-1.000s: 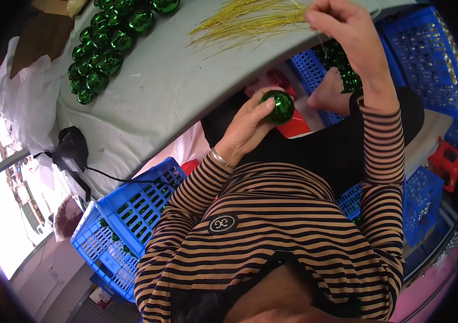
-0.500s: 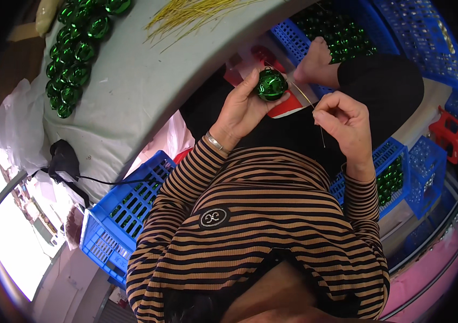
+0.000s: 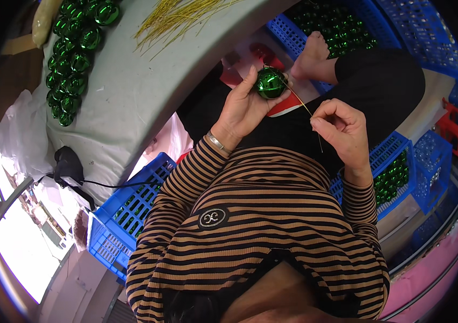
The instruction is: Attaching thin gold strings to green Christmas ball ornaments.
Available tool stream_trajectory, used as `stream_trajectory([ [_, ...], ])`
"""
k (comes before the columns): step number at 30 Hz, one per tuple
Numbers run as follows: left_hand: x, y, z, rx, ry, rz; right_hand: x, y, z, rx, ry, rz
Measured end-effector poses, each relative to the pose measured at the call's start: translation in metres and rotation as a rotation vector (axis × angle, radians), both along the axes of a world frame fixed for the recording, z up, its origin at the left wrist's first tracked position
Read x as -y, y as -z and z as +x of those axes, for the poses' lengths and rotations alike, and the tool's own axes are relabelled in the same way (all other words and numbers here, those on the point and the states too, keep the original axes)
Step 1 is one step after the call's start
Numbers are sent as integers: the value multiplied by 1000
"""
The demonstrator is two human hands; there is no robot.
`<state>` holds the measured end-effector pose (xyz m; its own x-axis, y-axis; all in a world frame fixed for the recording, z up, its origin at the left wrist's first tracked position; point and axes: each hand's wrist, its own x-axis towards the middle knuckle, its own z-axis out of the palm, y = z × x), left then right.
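1. Left hand (image 3: 242, 110): cupped around a shiny green ball (image 3: 270, 82), thumb along its left side, fingers beneath; held out in front of the body.
2. To the right of the ball and nearer the body, right hand (image 3: 344, 126): pinching a thin gold wire (image 3: 300, 100) between thumb and forefinger, short tail hanging below the pinch.
3. Changed since a second ago: right hand brought back from the yellow bundle (image 3: 178, 19) on the pale table (image 3: 116, 107); wire now stretched from the pinch to the right side of the ball.
4. Likely meaning: ball and wire now worked together rather than kept apart; fastened or merely touching, too small to tell.
5. Left of the ball and beyond, on the table: yellow bundle, then, farther left, a heap of green balls (image 3: 70, 70).
6. Right of the ball and beyond: blue crate (image 3: 288, 37), holding more green balls. Right and nearer the body: blue basket (image 3: 384, 152), similarly stocked.
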<state>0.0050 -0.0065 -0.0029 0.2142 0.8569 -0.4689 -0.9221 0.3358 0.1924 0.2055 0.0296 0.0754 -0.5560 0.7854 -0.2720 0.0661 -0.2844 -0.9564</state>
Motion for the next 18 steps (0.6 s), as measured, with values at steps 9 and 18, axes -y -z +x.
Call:
stream_trajectory([
  [9, 3, 2, -1, -25, 20, 22, 4, 9, -4, 28, 11, 16],
  [18, 5, 8, -3, -263, -69, 115, 6, 56, -17, 56, -13, -50],
])
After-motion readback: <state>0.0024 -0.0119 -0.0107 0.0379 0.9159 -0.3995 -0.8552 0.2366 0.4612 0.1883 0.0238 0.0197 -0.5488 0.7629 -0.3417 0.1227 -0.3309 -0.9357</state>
